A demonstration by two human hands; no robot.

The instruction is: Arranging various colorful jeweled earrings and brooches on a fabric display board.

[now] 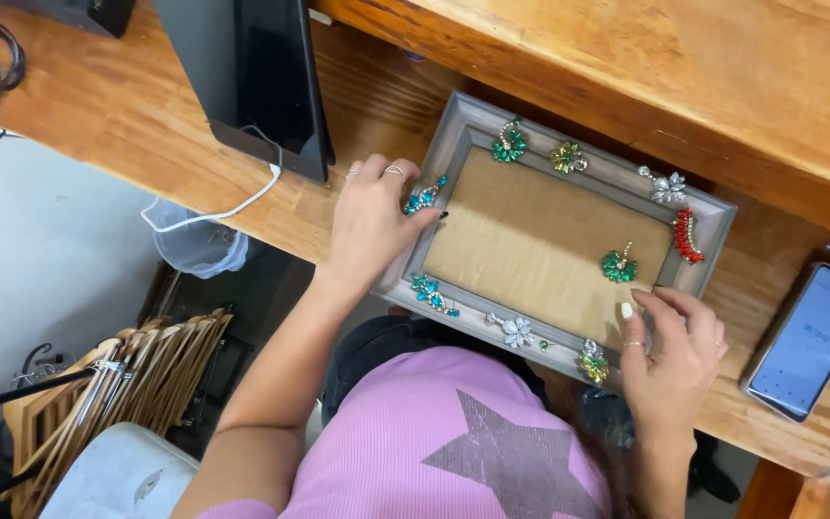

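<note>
Head view, looking straight down. A wooden worktop (146,125) is seen running across the scene, with a raised wooden ledge (684,67) along its far right side. A grey picture frame (554,235) with a burlap centre is laid flat on the worktop, turned slightly askew, its near edge overhanging the worktop's near edge.

The frame's border is dotted with jewelled ornaments: a teal cluster (423,199) on the left side, a second teal cluster (430,293) at the near left, a green one (508,146) and a yellow-green one (567,157) along the far side, a clear one (667,186) at the far right corner, a red strip (687,235) on the right side, and a clear flower (517,331) and a yellow-green piece (593,365) along the near side. One green ornament (618,266) is set on the burlap itself.

The left hand (372,221) is laid open against the frame's left side, fingertips touching beside the teal cluster; nothing is gripped. The right hand (674,351) is rested on the frame's near right corner, fingers loosely curled over the border, with nothing seen held.

A dark tablet (266,82) with a white cable (232,207) is placed at the far left. A smartphone (807,341) is laid at the right, near the right hand but apart from it. A pink top with a grey star (453,442) is seen below. Wooden hangers (127,384) are stacked on the floor at the near left.
</note>
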